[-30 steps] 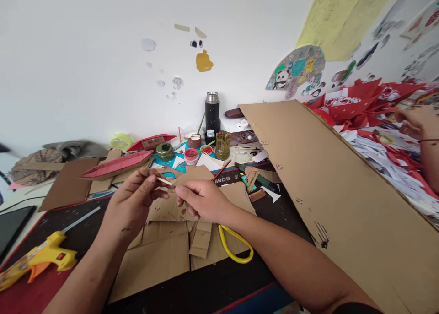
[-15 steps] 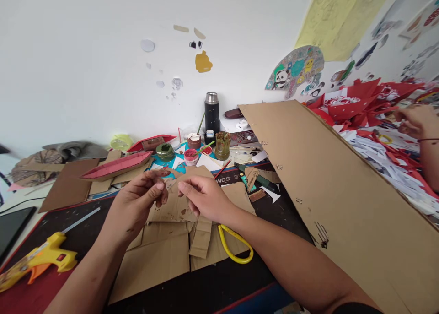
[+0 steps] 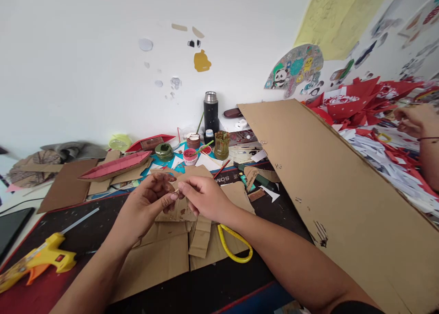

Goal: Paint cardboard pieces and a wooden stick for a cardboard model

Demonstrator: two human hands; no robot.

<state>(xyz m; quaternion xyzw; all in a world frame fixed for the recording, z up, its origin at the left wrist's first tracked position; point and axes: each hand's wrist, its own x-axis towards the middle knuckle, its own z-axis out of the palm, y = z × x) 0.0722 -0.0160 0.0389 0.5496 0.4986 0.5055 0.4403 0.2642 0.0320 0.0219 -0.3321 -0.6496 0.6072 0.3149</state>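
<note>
My left hand (image 3: 150, 203), with dark smudges on its fingertips, is curled in a pinch above the cardboard pieces. Its thumb tip meets the fingertips of my right hand (image 3: 205, 196). A tiny pale piece (image 3: 177, 191) shows between them, too small to name; the right thumb and forefinger close on it. Beneath both hands lie flat cardboard sheets (image 3: 156, 259) with a folded cardboard strip (image 3: 200, 237) on top. The yellow handle loop (image 3: 236, 258) of a tool lies below my right wrist; the rest of it is hidden.
A yellow glue gun (image 3: 51, 254) lies at left on the dark mat. Paint jars (image 3: 190, 156), a black thermos (image 3: 211, 115) and a pink cardboard boat (image 3: 116, 166) stand behind. A large cardboard sheet (image 3: 343, 190) leans at right; beyond it is another person's hand (image 3: 416, 119).
My left hand has moved right, closing the gap to my right hand, so their fingertips now meet at the small pale piece. The right hand has barely moved.
</note>
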